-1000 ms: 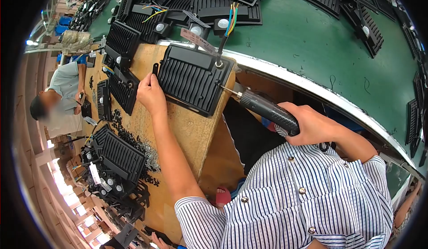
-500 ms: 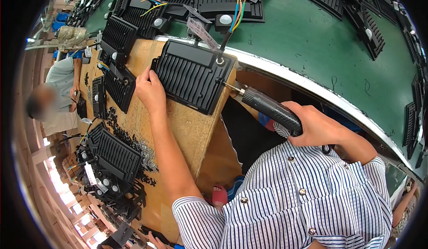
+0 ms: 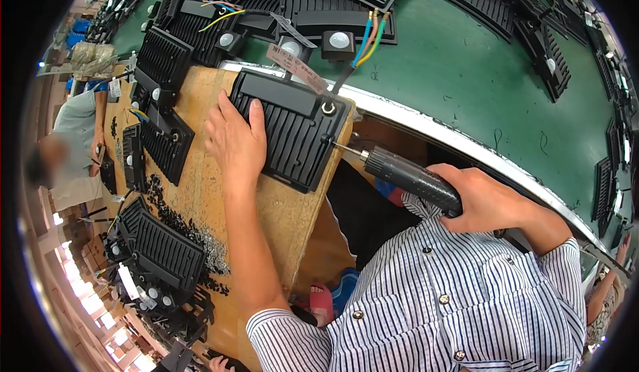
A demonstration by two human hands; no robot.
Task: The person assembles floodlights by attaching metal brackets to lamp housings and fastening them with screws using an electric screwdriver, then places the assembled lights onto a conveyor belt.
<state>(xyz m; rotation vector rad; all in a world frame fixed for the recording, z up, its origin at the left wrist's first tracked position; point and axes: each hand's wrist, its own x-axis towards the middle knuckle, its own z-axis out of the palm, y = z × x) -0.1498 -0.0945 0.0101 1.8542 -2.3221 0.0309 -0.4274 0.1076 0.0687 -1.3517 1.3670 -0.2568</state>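
Observation:
On the wooden bench lies a black finned floodlight housing (image 3: 293, 129), fins up, with a printed label (image 3: 297, 68) and a cable ending in blue, brown and yellow-green wires (image 3: 370, 38). My left hand (image 3: 237, 139) rests at the housing's left edge, fingers apart, thumb over the fins. Wrapped around a black electric screwdriver (image 3: 413, 179) is my right hand (image 3: 484, 200). The screwdriver's thin bit points left and meets the housing's right edge; whether it sits in a screw is too small to tell.
Black screws and silver hardware (image 3: 190, 229) lie scattered on the wooden bench (image 3: 283, 222). More floodlights (image 3: 166, 249) are stacked at left and along the green table (image 3: 446, 72). A metal rail (image 3: 459, 132) edges that table. Another person (image 3: 76, 129) works at far left.
My left hand has loosened from the housing's left edge and spread its fingers, with the thumb now over the fins. The screwdriver bit stays at the right edge. The view has shifted slightly.

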